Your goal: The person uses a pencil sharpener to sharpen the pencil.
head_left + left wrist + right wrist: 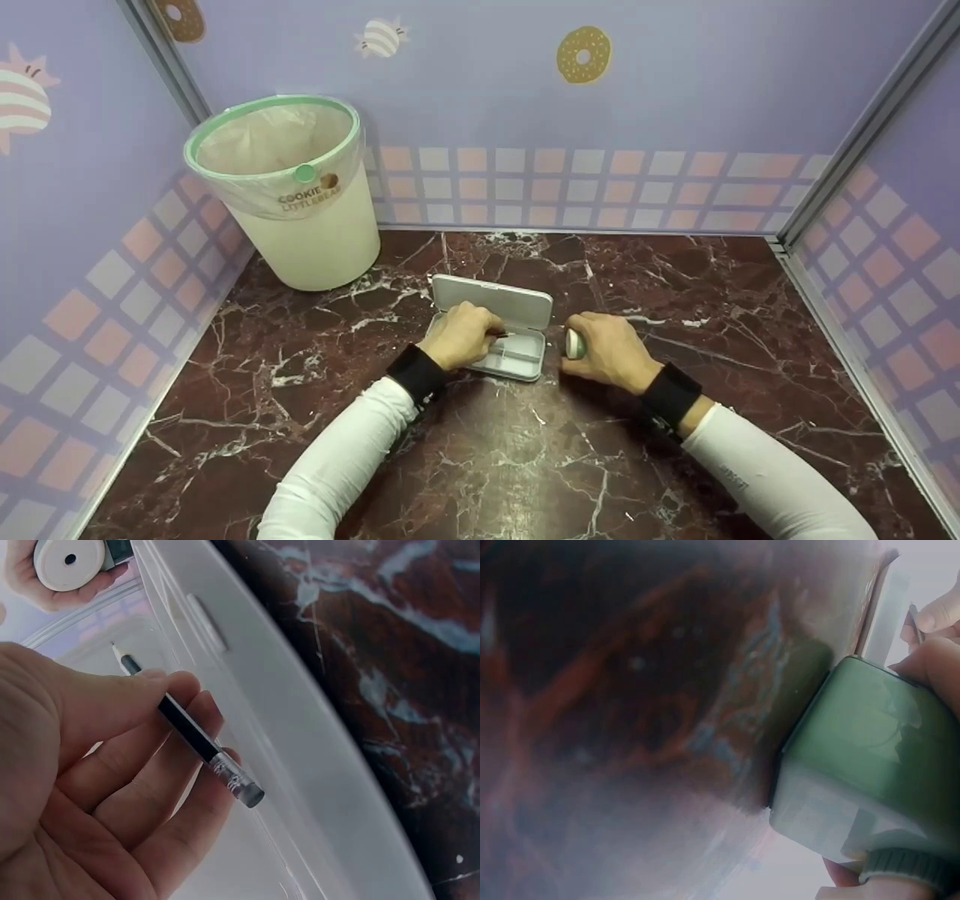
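A short dark pencil (191, 731) with a sharpened tip and a grey eraser end is pinched between thumb and fingers of my left hand (461, 335). That hand is over an open white pencil case (523, 366), whose lid (491, 294) stands raised at the back. Its right compartments show, while the hand covers the left part. To the right of the case, my right hand (611, 352) grips a green pencil sharpener (870, 735) with a ridged knob (904, 866). In the left wrist view, the sharpener's round white face (70, 560) shows a dark central hole.
A tall cream trash bin (307, 244) with a green rim and a clear liner stands at the back left. Patterned panels (480, 97) wall in the dark red marble-look table (300, 420) at the back and both sides.
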Action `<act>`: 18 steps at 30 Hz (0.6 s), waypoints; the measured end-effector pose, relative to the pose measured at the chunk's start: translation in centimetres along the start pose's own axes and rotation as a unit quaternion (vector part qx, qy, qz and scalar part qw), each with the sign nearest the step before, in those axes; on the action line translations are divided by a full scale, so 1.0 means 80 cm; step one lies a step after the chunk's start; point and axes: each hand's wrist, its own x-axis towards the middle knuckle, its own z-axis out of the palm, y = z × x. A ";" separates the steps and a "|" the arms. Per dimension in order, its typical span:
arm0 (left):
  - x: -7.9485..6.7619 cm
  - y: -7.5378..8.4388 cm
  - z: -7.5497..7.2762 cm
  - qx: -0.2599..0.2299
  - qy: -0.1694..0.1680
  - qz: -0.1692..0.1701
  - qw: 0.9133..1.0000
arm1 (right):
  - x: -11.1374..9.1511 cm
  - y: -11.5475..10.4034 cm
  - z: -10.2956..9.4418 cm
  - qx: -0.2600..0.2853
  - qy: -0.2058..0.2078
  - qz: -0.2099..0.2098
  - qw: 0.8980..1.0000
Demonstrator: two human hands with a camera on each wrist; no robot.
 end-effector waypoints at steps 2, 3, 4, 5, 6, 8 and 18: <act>0.000 0.000 0.001 0.001 -0.004 -0.005 1.000 | 0.000 0.000 0.000 -0.002 -0.002 0.000 1.000; 0.000 -0.001 0.002 0.002 -0.005 -0.007 1.000 | 0.000 0.000 0.001 -0.002 -0.002 0.001 1.000; 0.000 -0.001 0.002 0.004 -0.007 -0.008 1.000 | -0.001 0.000 0.001 -0.002 -0.003 0.001 1.000; 0.000 -0.002 0.003 0.007 -0.009 -0.008 1.000 | -0.001 0.000 0.001 -0.002 -0.002 0.000 1.000; 0.000 -0.002 0.004 0.008 -0.009 -0.008 1.000 | -0.001 0.000 0.000 -0.001 -0.002 0.000 1.000; 0.000 -0.004 0.005 0.010 -0.005 -0.006 1.000 | -0.001 0.000 0.000 -0.001 -0.002 0.001 1.000; 0.006 -0.011 0.009 0.008 0.006 -0.002 1.000 | 0.000 0.001 0.001 0.002 -0.006 0.006 1.000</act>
